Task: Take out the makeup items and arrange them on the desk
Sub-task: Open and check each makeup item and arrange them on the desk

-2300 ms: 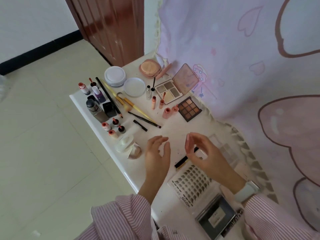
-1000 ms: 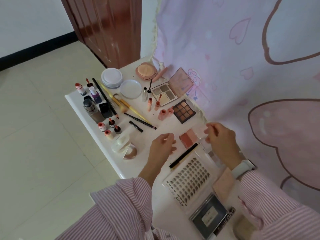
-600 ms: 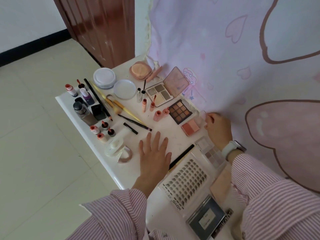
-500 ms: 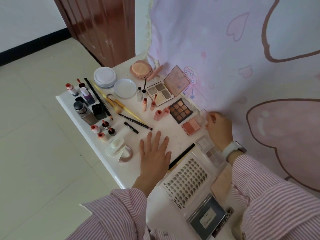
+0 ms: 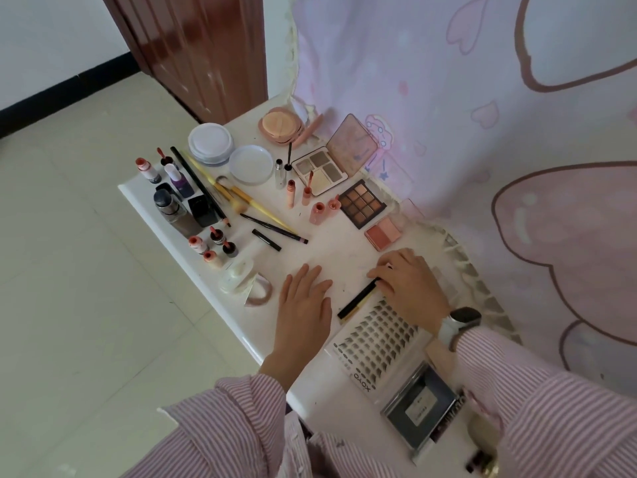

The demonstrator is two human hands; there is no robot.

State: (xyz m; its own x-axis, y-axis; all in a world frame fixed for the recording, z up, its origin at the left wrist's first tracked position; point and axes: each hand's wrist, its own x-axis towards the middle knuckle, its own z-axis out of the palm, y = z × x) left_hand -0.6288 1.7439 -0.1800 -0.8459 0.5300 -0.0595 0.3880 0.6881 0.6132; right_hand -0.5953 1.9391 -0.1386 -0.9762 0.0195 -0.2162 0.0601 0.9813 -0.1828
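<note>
My left hand (image 5: 303, 301) lies flat on the white desk (image 5: 344, 250), fingers straight, holding nothing. My right hand (image 5: 410, 284) is to its right, fingers bent over the upper end of a black pen (image 5: 356, 301) that lies slanted beside the lash tray (image 5: 375, 336). A pink blush compact (image 5: 382, 232) sits by the wall, next to the brown eyeshadow palette (image 5: 362, 203). Farther back lie an open eyeshadow palette (image 5: 322, 170), small lip tubes (image 5: 317, 210), brushes (image 5: 241, 198) and bottles (image 5: 172, 205).
A dark box (image 5: 418, 405) lies at the near right corner. Round white lids (image 5: 210, 143) and a powder puff compact (image 5: 281, 125) occupy the far end. A pink curtain (image 5: 482, 132) hangs along the right edge. The desk's left edge drops to a tiled floor (image 5: 86, 305).
My right hand left the blush compact by the wall and came back onto the black pen. My left hand settled flat on the desk and stayed there.
</note>
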